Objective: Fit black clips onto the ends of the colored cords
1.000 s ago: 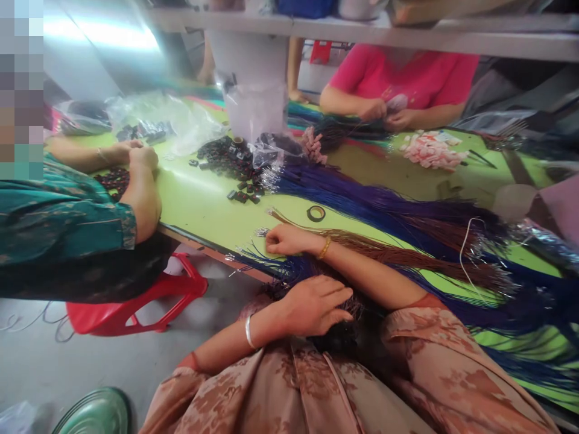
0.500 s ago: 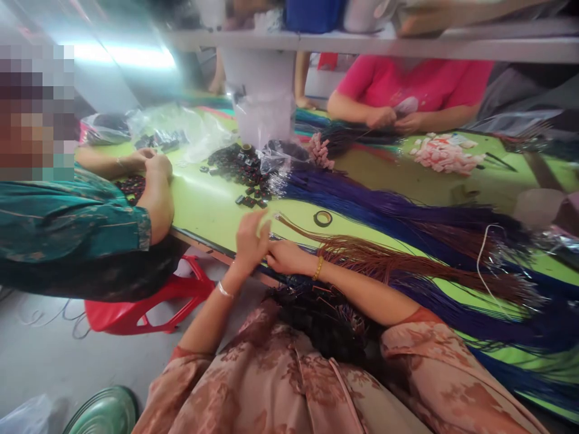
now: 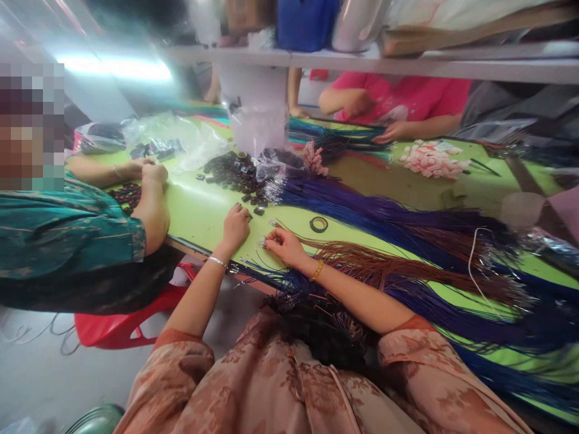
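My left hand (image 3: 237, 228) reaches over the green table top, its fingers curled down at the near edge of a pile of small black connectors (image 3: 233, 170). Whether a connector is between those fingertips is hidden. To its right, my right hand (image 3: 286, 247) is closed in a pinch, with silver wire ends (image 3: 262, 242) sticking out past the thumb and forefinger. Brown wires (image 3: 362, 254) stretch away to the right beside this hand. Below it, blue wires (image 3: 289, 278) with metal tips lie along the table edge.
A roll of black tape (image 3: 319, 224) lies behind my right hand. Purple and blue wires (image 3: 362, 202) spread across the table (image 3: 192, 208). Pale pink connectors (image 3: 434, 160) are heaped farther back. A co-worker in teal (image 3: 72, 223) sits at left; another in pink (image 3: 407, 96) works opposite, below a shelf (image 3: 344, 59).
My hands have moved apart. The left went up to the black connectors and its fingers curled down; the right now shows silver wire ends at its fingertips. The co-worker opposite has spread their hands apart.
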`<state>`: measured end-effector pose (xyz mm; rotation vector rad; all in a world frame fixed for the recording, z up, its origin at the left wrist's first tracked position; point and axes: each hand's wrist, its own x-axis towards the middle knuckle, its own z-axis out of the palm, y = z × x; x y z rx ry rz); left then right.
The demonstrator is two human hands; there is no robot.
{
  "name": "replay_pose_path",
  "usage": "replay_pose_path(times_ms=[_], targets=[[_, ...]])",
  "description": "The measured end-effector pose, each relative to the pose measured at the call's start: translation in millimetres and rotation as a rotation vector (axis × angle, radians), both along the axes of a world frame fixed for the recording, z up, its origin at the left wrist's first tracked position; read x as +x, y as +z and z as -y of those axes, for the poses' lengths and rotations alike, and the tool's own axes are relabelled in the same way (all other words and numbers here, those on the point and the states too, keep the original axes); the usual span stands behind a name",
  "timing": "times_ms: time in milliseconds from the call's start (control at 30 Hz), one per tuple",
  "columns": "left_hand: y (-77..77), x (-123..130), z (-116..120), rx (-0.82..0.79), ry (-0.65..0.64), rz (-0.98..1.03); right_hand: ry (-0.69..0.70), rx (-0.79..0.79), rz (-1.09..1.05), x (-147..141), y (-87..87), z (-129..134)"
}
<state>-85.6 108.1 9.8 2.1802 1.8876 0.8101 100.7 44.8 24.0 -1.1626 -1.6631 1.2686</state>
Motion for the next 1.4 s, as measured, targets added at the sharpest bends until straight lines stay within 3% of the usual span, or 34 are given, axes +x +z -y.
replay_pose_path(times_ms=[200,467,600,700,767,900,1000,1133,1400], targets=[[0.0,-7,29,-0.037,0.091,0.125,0.011,0.015,-0.088,1,5.8,1],[7.5,4,59,-0.147,0.091,-0.102,-0.025,0.039,-0.038,4,12.5,3],[8.4,6,67,-0.124,0.058,-0.071,-0.035,0.058,-0.002,6,12.5,2],[6.7,2,69,-0.082,0.102,0.157,-0.038,0.067,0.018,7,12.7,1],[6.1,2,72,-0.117,0.144,0.460,-0.030,0.080,0.021,8,13.4,1],[10.1,13,85,-0.370,0.097,1.210,-0.011,0.130,0.054,8,14.0,3],[16.7,24,96,-0.515,0.022,1.533,0.011,0.168,0.102,9,13.4,5],[22.7,29,102,-0.580,-0.038,1.665,0.056,0.200,0.152,9,13.8,8],[21.8,28,104,-0.606,-0.069,1.707,0.144,0.215,0.131,9,17.2,11]])
